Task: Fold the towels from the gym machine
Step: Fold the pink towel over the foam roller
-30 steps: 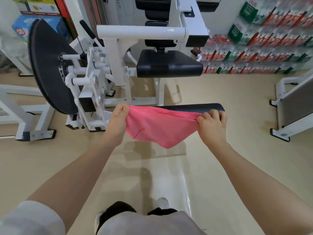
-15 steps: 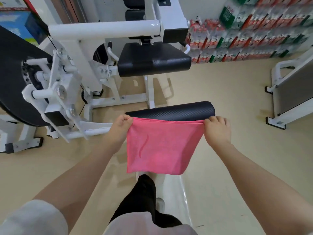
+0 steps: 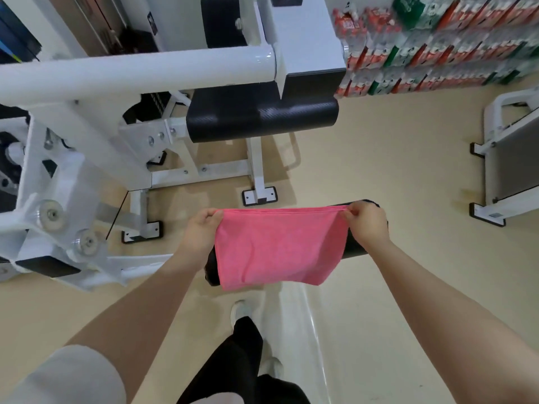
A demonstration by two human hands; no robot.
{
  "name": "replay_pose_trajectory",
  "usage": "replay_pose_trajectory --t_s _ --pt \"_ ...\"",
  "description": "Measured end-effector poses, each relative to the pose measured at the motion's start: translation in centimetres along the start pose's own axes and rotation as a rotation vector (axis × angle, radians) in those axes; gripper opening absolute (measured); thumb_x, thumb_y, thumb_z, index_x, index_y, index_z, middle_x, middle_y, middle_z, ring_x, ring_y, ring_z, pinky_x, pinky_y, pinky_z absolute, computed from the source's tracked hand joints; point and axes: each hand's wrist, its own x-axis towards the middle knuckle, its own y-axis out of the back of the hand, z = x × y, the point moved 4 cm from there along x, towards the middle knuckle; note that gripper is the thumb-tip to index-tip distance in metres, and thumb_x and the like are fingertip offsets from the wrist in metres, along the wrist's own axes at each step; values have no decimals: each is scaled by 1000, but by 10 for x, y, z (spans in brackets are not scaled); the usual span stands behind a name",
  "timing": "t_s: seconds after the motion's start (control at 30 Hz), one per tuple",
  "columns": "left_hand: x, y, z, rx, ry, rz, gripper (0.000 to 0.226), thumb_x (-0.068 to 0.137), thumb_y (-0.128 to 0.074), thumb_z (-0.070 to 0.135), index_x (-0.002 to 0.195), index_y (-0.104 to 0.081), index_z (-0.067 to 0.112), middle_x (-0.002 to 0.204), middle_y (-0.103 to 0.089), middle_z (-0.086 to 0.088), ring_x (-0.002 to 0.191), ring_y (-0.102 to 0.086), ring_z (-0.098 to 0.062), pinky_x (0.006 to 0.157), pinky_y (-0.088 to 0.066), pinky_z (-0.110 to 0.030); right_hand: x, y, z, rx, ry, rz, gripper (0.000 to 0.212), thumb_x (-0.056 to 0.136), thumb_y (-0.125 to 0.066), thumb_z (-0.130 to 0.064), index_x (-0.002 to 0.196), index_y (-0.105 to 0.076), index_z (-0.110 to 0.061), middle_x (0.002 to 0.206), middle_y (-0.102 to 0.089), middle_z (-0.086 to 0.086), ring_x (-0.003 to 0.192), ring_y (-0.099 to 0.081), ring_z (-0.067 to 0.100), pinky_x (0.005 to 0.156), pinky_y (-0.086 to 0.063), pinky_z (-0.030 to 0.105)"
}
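A pink towel (image 3: pixel 278 247) hangs folded in half, stretched flat between my hands over the machine's black roller pad (image 3: pixel 354 246). My left hand (image 3: pixel 201 231) pinches the towel's upper left corner. My right hand (image 3: pixel 367 224) pinches the upper right corner. The towel covers most of the roller pad; only the pad's two ends show. The white gym machine (image 3: pixel 96 135) with its black seat pad (image 3: pixel 259 118) stands behind and to the left.
A white crossbar (image 3: pixel 137 70) runs across the upper left. Stacked packs of bottles (image 3: pixel 437 45) line the back right wall. Another white machine frame (image 3: pixel 507 158) stands at the right edge. My legs and shoes (image 3: pixel 242 354) are below on the beige floor.
The towel went from a sagging bunch to a flat, taut rectangle held over the roller pad. I have stepped closer to the machine, and the view now looks down more steeply.
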Motion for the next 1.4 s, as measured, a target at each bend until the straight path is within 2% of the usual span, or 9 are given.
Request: replay_pose_trajectory --t_s 0.17,0.47,0.63,0.73,0.93,1.03,1.13,1.23,1.4 --pt "33 -2 -9 -16 38 44 16 96 -50 24 81 -55 21 75 -55 1 67 -49 -13 67 -42 -30 38 -18 -3 278 -98 -35 9 85 -58 -11 93 -56 -14 83 -58 4 75 -51 20 55 -35 19" --pt "87 -16 -19 -13 53 192 15 95 -51 20 104 -54 9 77 -55 2 66 -48 -13 52 -40 -19 81 -52 -17 274 1 162 29 95 -39 -4 120 -52 -5 107 -63 15 98 -55 29 76 -33 25" --pt "77 -10 -45 162 50 164 35 95 -48 16 128 -47 6 116 -59 -14 103 -57 -29 94 -44 -38 60 -71 -2 78 82 141 32 93 -40 -8 123 -50 -9 119 -60 11 109 -54 29 83 -42 36" --pt "55 -4 -52 300 -46 186 29 95 -46 16 122 -53 6 123 -57 -9 116 -51 -24 98 -37 -30 40 -69 18 51 27 117 25 92 -40 -14 113 -53 -11 111 -61 9 101 -57 31 79 -46 39" --pt "-20 -2 -68 256 -201 330 10 93 -43 8 90 -53 11 81 -50 -2 72 -46 -13 66 -39 -24 -19 -70 70 101 -256 247 41 98 -28 -34 82 -51 -4 84 -59 18 78 -53 35 67 -38 36" --pt "-47 -9 -100 276 -152 296 16 93 -42 7 81 -52 11 78 -53 -3 65 -46 -12 58 -36 -22 -40 -92 112 267 -482 153 41 97 -30 -35 92 -55 -3 86 -55 14 81 -50 31 70 -38 36" --pt "-65 -21 -125 249 -121 280 16 94 -43 8 82 -54 13 81 -55 -7 71 -48 -18 59 -36 -24 -60 -109 134 642 -792 -45 32 95 -35 -14 117 -52 0 95 -57 23 88 -52 31 69 -41 36" --pt "-74 -34 -143 134 43 285 15 96 -42 13 104 -53 8 87 -52 -3 78 -47 -18 61 -36 -26 -72 -103 135 740 -723 -170 43 94 -35 -1 136 -43 -9 93 -55 11 96 -55 30 90 -46 38" --pt "-60 -41 -149 86 137 250 14 91 -47 16 79 -48 10 63 -31 -2 58 -27 -14 54 -19 -30 -63 -100 123 673 -462 -256 40 97 -42 -14 137 -41 -12 129 -49 5 123 -46 25 108 -36 41"
